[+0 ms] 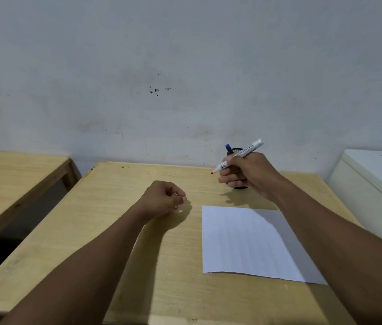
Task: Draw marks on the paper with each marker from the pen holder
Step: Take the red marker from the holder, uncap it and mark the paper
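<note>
- Right hand (pixel 247 174) wrapped around a white marker (pixel 239 156), uncapped, reddish tip aimed toward 9 o'clock, held above the table (pixel 138 254).
- Left hand (pixel 164 199) curled loosely shut at 9 o'clock of the paper (pixel 251 242); whether holding a cap, impossible to tell.
- Pen holder (pixel 238 151), dark and mostly hidden behind the right hand, at 12 o'clock of the paper, blue-capped marker (pixel 228 148) standing inside.
- Paper blank, flat, thin; likely to slide under a stroke unless pinned.
- Marker light, rigid, smooth-barrelled; best gripped low, near the tip.
</note>
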Available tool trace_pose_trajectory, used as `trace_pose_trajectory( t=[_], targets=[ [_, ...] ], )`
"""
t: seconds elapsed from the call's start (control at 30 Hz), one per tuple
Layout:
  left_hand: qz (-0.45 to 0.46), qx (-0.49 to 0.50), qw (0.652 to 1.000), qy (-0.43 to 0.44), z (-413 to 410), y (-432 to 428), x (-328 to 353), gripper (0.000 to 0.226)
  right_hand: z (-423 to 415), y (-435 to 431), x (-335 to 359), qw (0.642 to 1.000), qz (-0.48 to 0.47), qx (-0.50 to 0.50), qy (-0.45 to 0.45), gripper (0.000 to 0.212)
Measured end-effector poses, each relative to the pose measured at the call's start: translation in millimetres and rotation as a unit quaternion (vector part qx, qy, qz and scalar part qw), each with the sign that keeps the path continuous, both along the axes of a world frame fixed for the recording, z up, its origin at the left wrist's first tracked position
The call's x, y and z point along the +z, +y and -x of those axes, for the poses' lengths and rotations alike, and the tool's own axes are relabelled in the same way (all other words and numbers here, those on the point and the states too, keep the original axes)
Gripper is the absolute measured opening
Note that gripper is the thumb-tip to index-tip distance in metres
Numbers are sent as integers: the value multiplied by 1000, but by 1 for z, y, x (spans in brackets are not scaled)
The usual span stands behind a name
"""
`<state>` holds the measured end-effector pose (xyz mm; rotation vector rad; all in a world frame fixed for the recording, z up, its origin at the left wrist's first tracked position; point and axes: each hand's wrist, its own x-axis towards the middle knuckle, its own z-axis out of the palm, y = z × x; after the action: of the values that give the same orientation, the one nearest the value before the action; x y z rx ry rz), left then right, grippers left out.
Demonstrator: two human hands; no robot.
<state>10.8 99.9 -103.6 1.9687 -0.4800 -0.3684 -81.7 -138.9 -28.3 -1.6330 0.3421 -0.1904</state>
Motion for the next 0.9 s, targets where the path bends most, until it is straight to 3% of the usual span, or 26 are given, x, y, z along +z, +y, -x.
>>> trace_pose_trajectory(
  t=[0.07,0.17,0.33,0.47,0.67,0.9],
  targets=[
    [-74,-9,994,-82,5,-10,-2,9,-2,10,-14,1000,3,-7,2,12],
    [-123,-29,984,-124,15,-21,-9,13,0,24,-41,999,11,-32,-12,7],
    [-151,-21,976,-157,22,-25,-28,15,-1,36,-79,994,-3,-106,-10,8],
    [-138,4,968,-210,29,-28,-38,22,-2,38,-96,994,7,-110,-25,8],
    [-172,-27,957,-232,31,-28,-35,72,-2,36,-106,993,54,-96,-47,7],
    [-182,-25,956,-228,30,-30,-37,80,-2,39,-109,986,121,-90,-65,9]
  ],
)
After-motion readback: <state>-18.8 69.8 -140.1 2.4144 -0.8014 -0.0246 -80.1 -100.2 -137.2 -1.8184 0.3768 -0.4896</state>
